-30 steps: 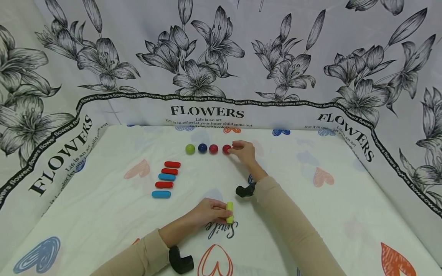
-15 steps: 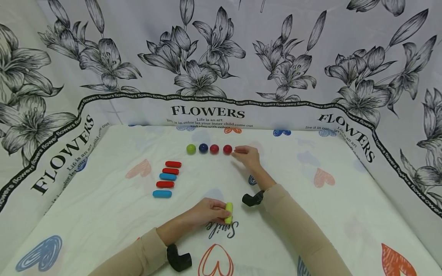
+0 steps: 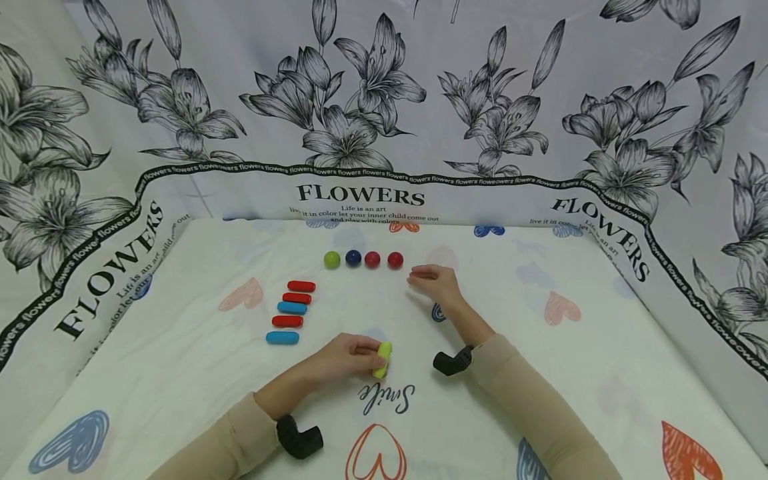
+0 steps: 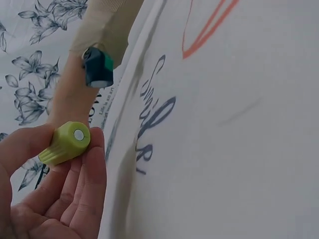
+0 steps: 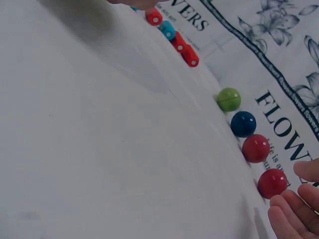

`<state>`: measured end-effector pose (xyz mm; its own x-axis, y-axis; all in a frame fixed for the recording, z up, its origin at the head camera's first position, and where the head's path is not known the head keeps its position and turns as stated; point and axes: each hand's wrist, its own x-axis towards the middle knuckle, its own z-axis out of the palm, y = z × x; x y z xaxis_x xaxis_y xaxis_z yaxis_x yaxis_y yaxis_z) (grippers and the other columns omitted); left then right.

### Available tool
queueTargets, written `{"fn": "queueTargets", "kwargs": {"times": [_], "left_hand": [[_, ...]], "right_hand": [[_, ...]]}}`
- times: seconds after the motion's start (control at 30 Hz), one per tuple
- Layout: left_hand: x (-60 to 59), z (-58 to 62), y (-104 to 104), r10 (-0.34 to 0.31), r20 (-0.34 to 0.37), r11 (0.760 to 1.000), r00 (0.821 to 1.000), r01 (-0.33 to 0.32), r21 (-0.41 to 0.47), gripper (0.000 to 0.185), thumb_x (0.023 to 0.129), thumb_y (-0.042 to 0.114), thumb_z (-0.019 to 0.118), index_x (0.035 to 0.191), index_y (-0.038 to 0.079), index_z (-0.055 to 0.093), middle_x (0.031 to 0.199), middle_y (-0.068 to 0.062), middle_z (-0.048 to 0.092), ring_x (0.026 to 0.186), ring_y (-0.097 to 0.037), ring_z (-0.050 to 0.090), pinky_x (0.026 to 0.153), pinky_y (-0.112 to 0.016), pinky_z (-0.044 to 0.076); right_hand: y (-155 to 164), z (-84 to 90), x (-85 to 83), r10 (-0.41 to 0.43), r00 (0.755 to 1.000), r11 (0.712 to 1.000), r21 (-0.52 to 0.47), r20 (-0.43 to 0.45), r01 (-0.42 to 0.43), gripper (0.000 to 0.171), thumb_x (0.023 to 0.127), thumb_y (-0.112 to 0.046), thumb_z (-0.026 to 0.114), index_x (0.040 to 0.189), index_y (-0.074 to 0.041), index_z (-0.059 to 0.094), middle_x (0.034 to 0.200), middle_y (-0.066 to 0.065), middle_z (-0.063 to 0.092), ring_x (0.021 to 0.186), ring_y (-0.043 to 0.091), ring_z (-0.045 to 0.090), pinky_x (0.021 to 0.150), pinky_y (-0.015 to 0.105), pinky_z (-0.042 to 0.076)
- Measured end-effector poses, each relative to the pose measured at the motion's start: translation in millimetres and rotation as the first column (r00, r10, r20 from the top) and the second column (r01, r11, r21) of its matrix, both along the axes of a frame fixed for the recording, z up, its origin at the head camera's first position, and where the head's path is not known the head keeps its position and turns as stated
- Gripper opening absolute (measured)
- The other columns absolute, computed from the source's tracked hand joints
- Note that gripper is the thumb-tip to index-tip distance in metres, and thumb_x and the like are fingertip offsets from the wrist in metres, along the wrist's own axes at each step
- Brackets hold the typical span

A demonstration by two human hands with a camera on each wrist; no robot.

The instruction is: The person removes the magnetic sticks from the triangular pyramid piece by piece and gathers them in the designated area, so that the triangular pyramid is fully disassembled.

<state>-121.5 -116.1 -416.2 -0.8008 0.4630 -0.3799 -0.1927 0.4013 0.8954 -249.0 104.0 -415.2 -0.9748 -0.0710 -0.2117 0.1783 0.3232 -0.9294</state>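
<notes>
My left hand point(image 3: 345, 358) pinches a yellow-green magnetic stick point(image 3: 382, 360) between thumb and fingers above the cloth. In the left wrist view the stick point(image 4: 69, 142) looks ribbed, with a round silvery disc in its end. My right hand point(image 3: 439, 285) holds nothing and hovers with loosely bent fingers, just right of the end red ball point(image 3: 395, 260). Left of that ball, in a row, are another red ball point(image 3: 372, 260), a dark blue ball point(image 3: 353, 258) and a green ball point(image 3: 332, 260).
Left of centre lie red sticks point(image 3: 287, 321) and blue sticks point(image 3: 282, 338), stacked in a column one behind another. A white cloth point(image 3: 510, 400) with printed hearts covers the table. Behind it hangs a flower-printed curtain point(image 3: 510, 153). Each wrist carries a black camera mount point(image 3: 453, 361).
My right hand has let go of the end red ball and drawn back to the right and nearer. My left hand has moved slightly left and away with the stick, which now tilts.
</notes>
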Motion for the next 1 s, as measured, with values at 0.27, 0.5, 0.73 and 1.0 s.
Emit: {"fn": "queueTargets", "kwargs": {"times": [0.27, 0.5, 0.73, 1.0], "left_hand": [[-4.1, 7.4, -19.9, 0.007, -0.069, 0.999, 0.998, -0.01, -0.045, 0.05, 0.089, 0.034, 0.068, 0.129, 0.006, 0.061, 0.106, -0.006, 0.073, 0.091, -0.01, 0.063, 0.089, -0.026, 0.054], [-6.8, 11.1, -34.0, -0.01, -0.15, 0.999, 0.989, 0.005, -0.031, 0.045, 0.088, 0.031, 0.069, 0.125, 0.004, 0.064, 0.106, -0.01, 0.073, 0.089, -0.009, 0.065, 0.085, -0.021, 0.051], [-8.0, 12.9, -47.9, -0.031, -0.207, 0.998, 0.978, 0.017, -0.068, 0.044, 0.089, 0.031, 0.068, 0.124, 0.005, 0.064, 0.112, -0.011, 0.072, 0.097, -0.012, 0.064, 0.087, -0.025, 0.052], [-10.4, 13.5, -66.5, -0.078, -0.268, 0.993, 0.96, 0.05, -0.109, 0.044, 0.089, 0.029, 0.069, 0.123, 0.003, 0.065, 0.114, -0.014, 0.071, 0.101, -0.018, 0.064, 0.082, -0.018, 0.052]], "right_hand": [[4.7, -3.0, 13.5, 0.032, 0.999, 0.999, -0.006, 0.018, -0.032, 0.034, 0.088, -0.019, 0.07, 0.12, -0.007, 0.066, 0.118, 0.011, 0.071, 0.097, 0.009, 0.07, 0.095, 0.025, 0.054], [7.5, -1.9, 21.4, 0.059, 0.997, 0.998, -0.034, 0.059, -0.057, 0.036, 0.088, -0.02, 0.07, 0.122, -0.008, 0.065, 0.12, 0.011, 0.07, 0.095, 0.008, 0.069, 0.092, 0.024, 0.056], [10.8, 0.6, 29.7, 0.085, 0.995, 0.996, -0.034, 0.045, -0.084, 0.036, 0.088, -0.021, 0.07, 0.121, -0.006, 0.065, 0.117, 0.011, 0.071, 0.092, 0.005, 0.068, 0.088, 0.021, 0.055], [15.6, 0.6, 38.9, 0.126, 0.992, 0.992, -0.031, 0.029, -0.125, 0.035, 0.089, -0.022, 0.068, 0.12, -0.006, 0.066, 0.118, 0.012, 0.071, 0.094, 0.007, 0.068, 0.09, 0.022, 0.056]]}}
